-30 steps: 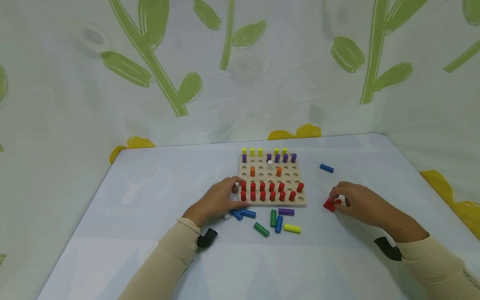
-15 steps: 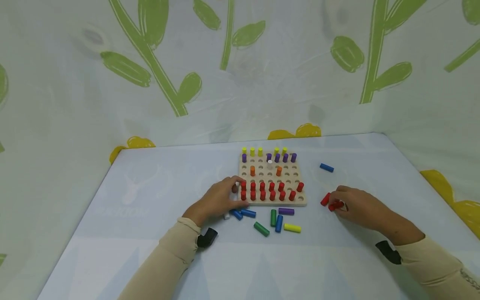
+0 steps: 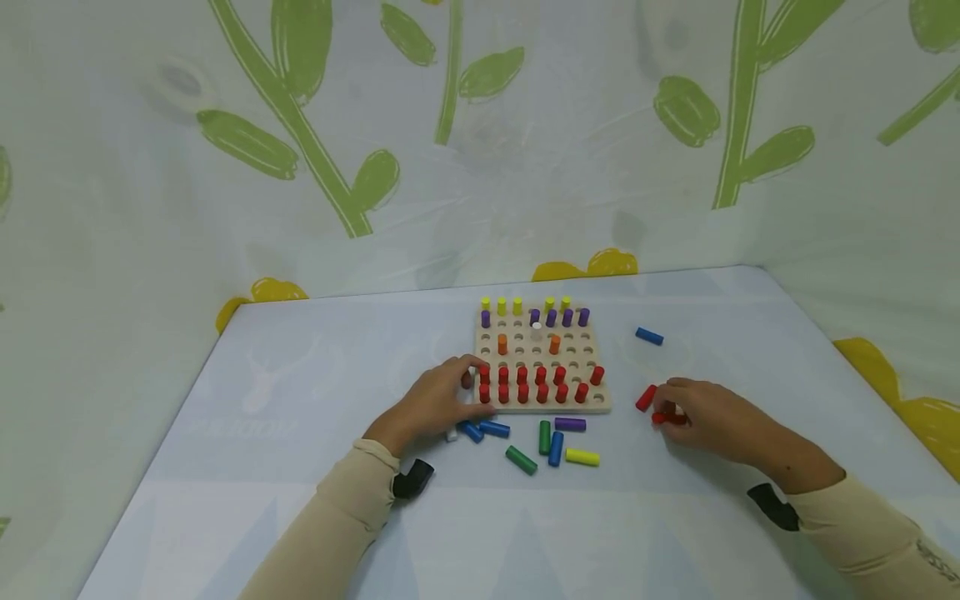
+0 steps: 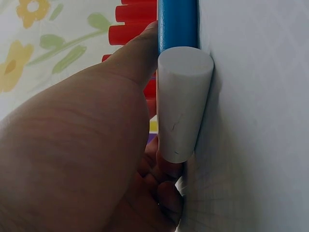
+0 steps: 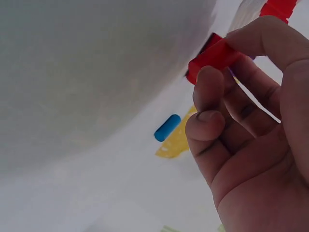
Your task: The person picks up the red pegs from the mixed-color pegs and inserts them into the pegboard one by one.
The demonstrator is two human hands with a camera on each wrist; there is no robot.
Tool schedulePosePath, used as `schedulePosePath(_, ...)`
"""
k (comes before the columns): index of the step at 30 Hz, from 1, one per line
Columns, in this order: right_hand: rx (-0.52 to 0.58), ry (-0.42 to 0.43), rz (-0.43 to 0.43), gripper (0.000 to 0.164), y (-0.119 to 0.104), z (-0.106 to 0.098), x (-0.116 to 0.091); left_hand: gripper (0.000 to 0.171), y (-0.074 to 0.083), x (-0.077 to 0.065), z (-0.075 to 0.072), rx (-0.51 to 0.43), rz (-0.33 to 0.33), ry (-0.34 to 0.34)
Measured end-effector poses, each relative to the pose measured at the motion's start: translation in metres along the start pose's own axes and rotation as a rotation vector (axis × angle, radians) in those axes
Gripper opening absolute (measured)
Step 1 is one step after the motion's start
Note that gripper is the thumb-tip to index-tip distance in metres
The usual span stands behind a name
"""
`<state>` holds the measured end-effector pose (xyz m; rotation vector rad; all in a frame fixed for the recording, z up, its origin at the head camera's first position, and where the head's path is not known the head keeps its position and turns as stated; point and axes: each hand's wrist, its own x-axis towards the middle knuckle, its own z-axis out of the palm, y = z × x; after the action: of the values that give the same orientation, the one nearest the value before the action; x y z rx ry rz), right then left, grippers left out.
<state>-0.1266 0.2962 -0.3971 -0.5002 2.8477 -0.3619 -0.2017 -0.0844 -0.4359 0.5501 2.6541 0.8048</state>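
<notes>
A wooden pegboard (image 3: pixel 551 408) lies on the table, with two rows of red pegs near its front and yellow, purple, orange and white pegs farther back. My left hand (image 3: pixel 427 406) grips the board's left edge, thumb at the near corner. To the right of the board, my right hand (image 3: pixel 712 419) pinches a red peg (image 5: pixel 212 58) between thumb and fingers, low over the table. Another red peg (image 3: pixel 646 397) lies just left of those fingers. A white peg (image 4: pixel 183 106) and a blue peg (image 4: pixel 178 24) lie by the left hand.
In front of the board lie loose green pegs (image 3: pixel 521 460), a blue peg (image 3: pixel 556 448), a yellow peg (image 3: pixel 582 457) and a purple peg (image 3: pixel 570 424). One more blue peg (image 3: pixel 649 336) rests at the back right. A patterned cloth wall (image 3: pixel 480 208) stands behind the table.
Two red pegs that lay together under my right fingers are now apart. One stays on the table, while the hand has shifted slightly nearer with the other. My left hand keeps its hold.
</notes>
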Motion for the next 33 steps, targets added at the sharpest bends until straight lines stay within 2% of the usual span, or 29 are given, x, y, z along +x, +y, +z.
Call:
schedulePosePath(4,0.051,0.01,-0.015,0.021,-0.008,-0.006,0.003,0.074,-0.001,0.0,0.0,0.006,0.01,0.0)
schedulePosePath(8,0.1,0.065,-0.066,0.024,-0.016,-0.011,0.006,0.074,0.0,-0.001,-0.001,0.015,0.015,0.003)
schedulePosePath(15,0.097,0.147,-0.111,0.025,-0.032,-0.016,0.015,0.074,0.001,-0.002,-0.001,0.002,0.012,-0.004)
schedulePosePath(21,0.137,0.2,-0.141,0.026,-0.043,-0.02,0.025,0.074,0.001,-0.003,-0.001,-0.002,0.012,0.001)
schedulePosePath(28,0.177,0.205,-0.119,0.029,-0.051,-0.027,0.032,0.073,0.002,-0.002,-0.001,-0.007,0.009,-0.007)
schedulePosePath(33,0.179,0.221,-0.125,0.029,-0.053,-0.024,0.043,0.073,0.001,-0.002,-0.001,-0.001,0.004,-0.004)
